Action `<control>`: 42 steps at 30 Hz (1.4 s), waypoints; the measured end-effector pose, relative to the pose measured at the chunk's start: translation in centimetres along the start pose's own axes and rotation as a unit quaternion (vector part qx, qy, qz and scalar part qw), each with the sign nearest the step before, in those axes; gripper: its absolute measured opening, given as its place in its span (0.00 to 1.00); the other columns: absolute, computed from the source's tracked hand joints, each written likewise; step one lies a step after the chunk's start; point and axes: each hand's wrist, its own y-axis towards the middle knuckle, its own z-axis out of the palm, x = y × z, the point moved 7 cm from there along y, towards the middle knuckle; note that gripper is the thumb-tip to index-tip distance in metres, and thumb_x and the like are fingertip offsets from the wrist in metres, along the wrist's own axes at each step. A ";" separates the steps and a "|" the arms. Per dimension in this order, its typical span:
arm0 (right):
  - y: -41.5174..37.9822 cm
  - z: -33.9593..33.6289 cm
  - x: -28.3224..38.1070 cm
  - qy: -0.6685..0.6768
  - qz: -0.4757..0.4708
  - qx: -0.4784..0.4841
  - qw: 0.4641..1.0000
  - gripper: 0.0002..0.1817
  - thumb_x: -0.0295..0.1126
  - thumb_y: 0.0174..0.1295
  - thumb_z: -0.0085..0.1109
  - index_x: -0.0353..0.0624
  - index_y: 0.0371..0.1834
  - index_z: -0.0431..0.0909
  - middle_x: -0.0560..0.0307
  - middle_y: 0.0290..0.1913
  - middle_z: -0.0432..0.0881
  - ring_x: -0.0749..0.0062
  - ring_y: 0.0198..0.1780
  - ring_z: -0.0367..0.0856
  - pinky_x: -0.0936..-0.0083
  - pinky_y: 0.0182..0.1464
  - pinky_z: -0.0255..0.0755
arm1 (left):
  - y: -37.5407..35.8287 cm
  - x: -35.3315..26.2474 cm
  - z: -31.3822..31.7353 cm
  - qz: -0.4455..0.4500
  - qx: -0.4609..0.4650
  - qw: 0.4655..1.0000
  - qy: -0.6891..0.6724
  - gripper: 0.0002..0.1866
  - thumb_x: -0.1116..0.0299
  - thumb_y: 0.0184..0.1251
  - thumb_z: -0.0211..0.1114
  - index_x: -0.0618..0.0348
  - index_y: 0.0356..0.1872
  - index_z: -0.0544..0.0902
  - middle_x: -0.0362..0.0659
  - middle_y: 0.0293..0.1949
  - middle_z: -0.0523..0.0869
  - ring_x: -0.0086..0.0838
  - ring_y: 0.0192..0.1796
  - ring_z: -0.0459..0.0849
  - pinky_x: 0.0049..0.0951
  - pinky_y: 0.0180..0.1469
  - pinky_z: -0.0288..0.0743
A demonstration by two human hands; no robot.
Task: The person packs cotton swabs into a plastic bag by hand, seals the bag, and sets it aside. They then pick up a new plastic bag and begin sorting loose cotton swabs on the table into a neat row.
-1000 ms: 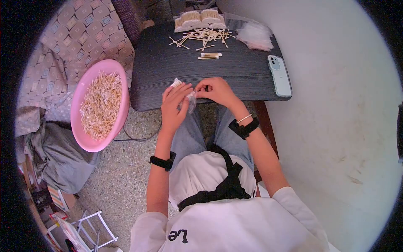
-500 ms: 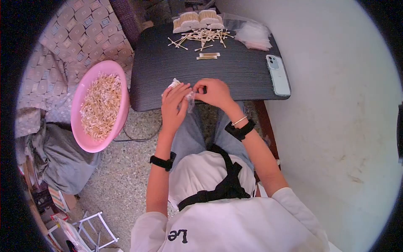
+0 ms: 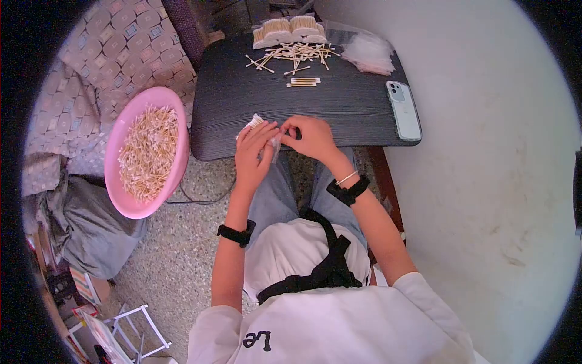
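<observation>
While the left hand (image 3: 249, 155) clasps cotton swabs (image 3: 255, 122) in a plastic bag (image 3: 276, 150) and the right hand (image 3: 316, 137) pinches its edge, a slackened clasp could spill them; beyond the grip lie loose swabs (image 3: 298, 51), then filled packs (image 3: 277, 28).

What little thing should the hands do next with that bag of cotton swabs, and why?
I'd say the right hand might smooth the clear bag's loose end. That end looks crumpled and sticks out, the right fingertips are at it, and the left hand lies over the cotton swabs, steadying them.
</observation>
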 end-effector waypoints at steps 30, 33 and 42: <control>2.8 -2.4 -2.8 -0.329 -0.060 -0.222 0.916 0.29 0.39 0.63 0.56 0.38 0.65 0.68 0.47 0.68 0.67 0.52 0.72 0.58 0.50 0.70 0.53 | -0.2 0.2 0.3 -0.008 -0.016 0.998 0.061 0.21 0.68 0.66 0.60 0.58 0.60 0.76 0.45 0.60 0.80 0.40 0.63 0.75 0.42 0.69 0.59; 3.4 -1.6 -3.5 -0.359 -0.063 -0.201 0.909 0.28 0.40 0.65 0.53 0.38 0.65 0.68 0.48 0.68 0.67 0.52 0.73 0.57 0.51 0.71 0.52 | -0.4 0.1 0.3 -0.005 -0.016 0.997 0.071 0.22 0.69 0.66 0.60 0.59 0.61 0.75 0.45 0.60 0.80 0.40 0.62 0.75 0.42 0.70 0.59; -0.5 -1.7 -2.4 -0.245 -0.070 -0.168 0.952 0.15 0.27 0.64 0.52 0.37 0.53 0.77 0.49 0.59 0.77 0.54 0.63 0.73 0.64 0.64 0.67 | 1.6 0.2 0.8 0.013 -0.023 0.993 0.118 0.26 0.69 0.66 0.60 0.63 0.65 0.69 0.47 0.59 0.80 0.40 0.64 0.74 0.45 0.73 0.55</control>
